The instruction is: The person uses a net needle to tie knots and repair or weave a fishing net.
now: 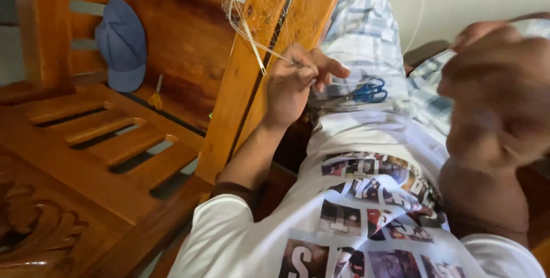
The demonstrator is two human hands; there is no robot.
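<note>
Right hand (495, 91): nearest the lens, raised at the right edge, blurred; back of hand toward the camera, fingers curled inward. Whether it pinches anything cannot be told; a thin pale line (417, 20) rises just left of it.

Left hand (295, 80): forearm reaching up from the white sleeve, wrist bent, fingers narrowed to a pinch on a slim needle-like tool (269, 53) and the fine net threads (243, 23) that run from it.

Net threads: pale, near-transparent mesh draped over two slanted wooden slats (269, 43), gathered into a bunch at the upper left of the left hand.

Blue-handled scissors (366, 91): lying on the lap, on the checked shorts (366, 31), just right of the left hand, untouched.

White printed shirt (366, 198): fills the lower centre, below both hands.

Wooden bench (97, 140): slatted seat and carved arm, left of the slats. Blue cap (121, 43) hung against its back; small yellow-handled scissors (156, 97) resting on the seat below the cap, well apart from both hands.
</note>
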